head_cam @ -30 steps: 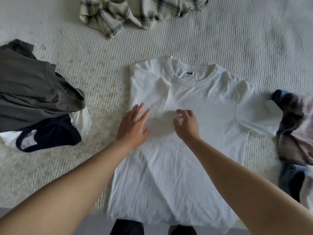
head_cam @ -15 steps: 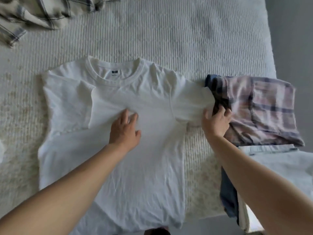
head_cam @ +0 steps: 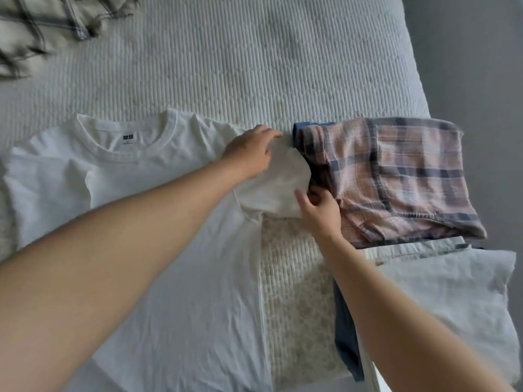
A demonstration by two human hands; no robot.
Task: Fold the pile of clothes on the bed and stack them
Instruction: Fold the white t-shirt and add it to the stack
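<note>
Both my hands are on the right sleeve (head_cam: 271, 190) of the white T-shirt (head_cam: 158, 222), which lies face up across the bed (head_cam: 254, 66) with its collar away from me. My left hand (head_cam: 249, 154) rests on top of the sleeve near the shoulder, fingers loosely curved over the cloth; whether it pinches or only presses I cannot tell. My right hand (head_cam: 319, 210) pinches the sleeve's outer hem, just where it touches the folded plaid shirt (head_cam: 396, 176).

To do this fold well, I judge I should lift the hem clear of the plaid shirt first, so I don't drag that pile out of shape. Then I would carry the sleeve inward across the chest, with my left hand holding the shoulder line as the hinge, so the crease runs straight down toward the bottom hem. The left sleeve already looks turned in, so matching its width should give an even rectangle. Thin cotton like this wrinkles easily; smoothing it flat after the fold should help.

Other plaid clothing (head_cam: 42, 24) waits crumpled at the far left corner.
</note>
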